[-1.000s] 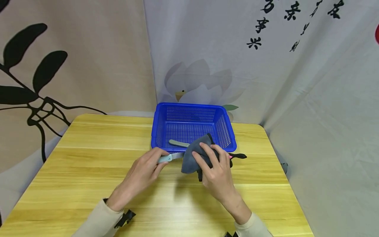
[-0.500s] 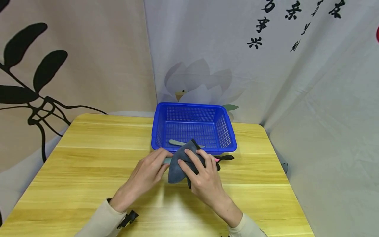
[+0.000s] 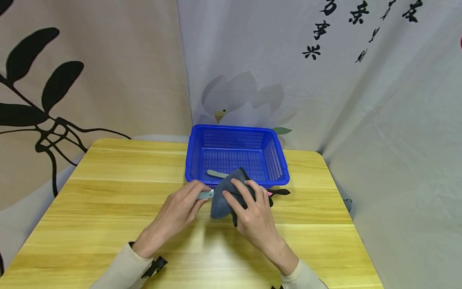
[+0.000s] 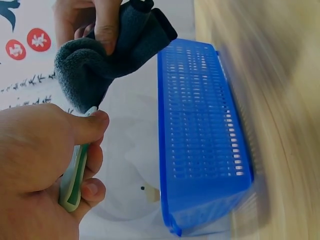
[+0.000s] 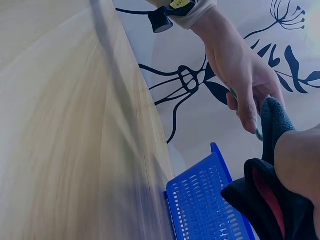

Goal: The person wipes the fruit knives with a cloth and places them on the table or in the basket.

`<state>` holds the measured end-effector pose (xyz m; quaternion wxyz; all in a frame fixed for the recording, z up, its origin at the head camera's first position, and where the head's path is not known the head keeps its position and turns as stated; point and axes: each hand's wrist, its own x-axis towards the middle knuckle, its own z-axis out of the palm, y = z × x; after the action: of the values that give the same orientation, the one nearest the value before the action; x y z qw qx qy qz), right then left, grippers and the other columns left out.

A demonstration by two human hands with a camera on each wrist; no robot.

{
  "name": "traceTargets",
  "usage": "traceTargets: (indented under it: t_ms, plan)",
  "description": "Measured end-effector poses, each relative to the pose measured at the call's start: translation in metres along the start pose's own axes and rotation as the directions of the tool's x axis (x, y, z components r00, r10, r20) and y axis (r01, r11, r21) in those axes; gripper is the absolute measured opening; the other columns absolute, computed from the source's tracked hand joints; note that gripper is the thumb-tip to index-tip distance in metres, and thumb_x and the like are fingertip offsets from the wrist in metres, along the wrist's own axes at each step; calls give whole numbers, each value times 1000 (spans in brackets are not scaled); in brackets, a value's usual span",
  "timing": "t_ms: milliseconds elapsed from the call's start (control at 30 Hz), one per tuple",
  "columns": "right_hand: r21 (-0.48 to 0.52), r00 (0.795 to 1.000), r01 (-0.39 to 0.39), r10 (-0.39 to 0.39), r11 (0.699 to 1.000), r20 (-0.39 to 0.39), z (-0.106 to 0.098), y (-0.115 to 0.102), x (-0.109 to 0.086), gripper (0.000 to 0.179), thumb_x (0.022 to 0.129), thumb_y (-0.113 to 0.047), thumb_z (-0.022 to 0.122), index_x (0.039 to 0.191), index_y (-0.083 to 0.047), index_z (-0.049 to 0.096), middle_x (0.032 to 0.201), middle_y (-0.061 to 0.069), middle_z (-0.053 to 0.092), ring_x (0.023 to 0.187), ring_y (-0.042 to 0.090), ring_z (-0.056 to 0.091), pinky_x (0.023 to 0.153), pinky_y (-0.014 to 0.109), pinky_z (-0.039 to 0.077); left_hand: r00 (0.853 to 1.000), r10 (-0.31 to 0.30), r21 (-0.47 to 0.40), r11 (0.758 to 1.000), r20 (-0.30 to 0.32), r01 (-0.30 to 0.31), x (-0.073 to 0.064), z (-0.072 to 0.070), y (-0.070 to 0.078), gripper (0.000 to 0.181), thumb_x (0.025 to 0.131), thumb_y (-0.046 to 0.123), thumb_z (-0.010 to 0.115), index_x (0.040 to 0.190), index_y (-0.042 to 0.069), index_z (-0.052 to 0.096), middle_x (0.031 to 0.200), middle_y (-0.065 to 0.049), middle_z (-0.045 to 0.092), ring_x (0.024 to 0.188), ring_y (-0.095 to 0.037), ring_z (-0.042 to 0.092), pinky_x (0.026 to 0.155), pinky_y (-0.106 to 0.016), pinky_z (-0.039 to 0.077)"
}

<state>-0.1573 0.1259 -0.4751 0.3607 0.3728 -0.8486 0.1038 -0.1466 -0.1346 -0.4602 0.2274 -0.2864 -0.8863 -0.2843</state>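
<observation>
My left hand (image 3: pixel 177 210) grips a knife by its pale blue-green handle (image 3: pixel 205 194); the left wrist view shows the handle (image 4: pixel 75 182) along the curled fingers. The blade is hidden behind a dark grey-blue cloth (image 3: pixel 225 196). My right hand (image 3: pixel 258 220) holds this folded cloth around the blade, fingers curled over it. A black tip with a bit of pink pokes out from the cloth's right side, and pink (image 5: pixel 270 200) shows inside its fold in the right wrist view. Both hands are above the table, in front of a blue basket (image 3: pixel 236 128).
The perforated basket stands at the table's back edge. Inside it lies another knife with a pale grey-green handle (image 3: pixel 215 173), partly behind the cloth. The wooden table (image 3: pixel 119 192) meets a printed fabric backdrop (image 3: pixel 144 80) at the back.
The right hand and cloth moved left along the blade up to the handle, covering the blade, then slid slightly back right. The left hand stayed almost in place.
</observation>
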Motion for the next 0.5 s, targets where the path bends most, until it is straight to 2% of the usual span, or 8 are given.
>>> traceTargets:
  t_ms: [167,500]
  plan:
    - [-17,1000,-21,21,1000,21,-3,6,-1,57,85,-1,83,139,-20,78,157,17,65,137,45,56,107,59,50,1000,-13,-5,1000,6,13,0,-2,-1,25,100,-1,83,120,7,71,107,-3,74,87,-12,70,71,-28,64]
    - [-23,997,-69,70,997,40,-5,17,-4,52,92,1,73,140,-18,77,160,18,63,137,46,55,106,62,50,1000,-19,-5,1000,8,19,-1,-5,-2,25,100,0,82,121,9,70,107,-2,74,88,-12,71,71,-28,64]
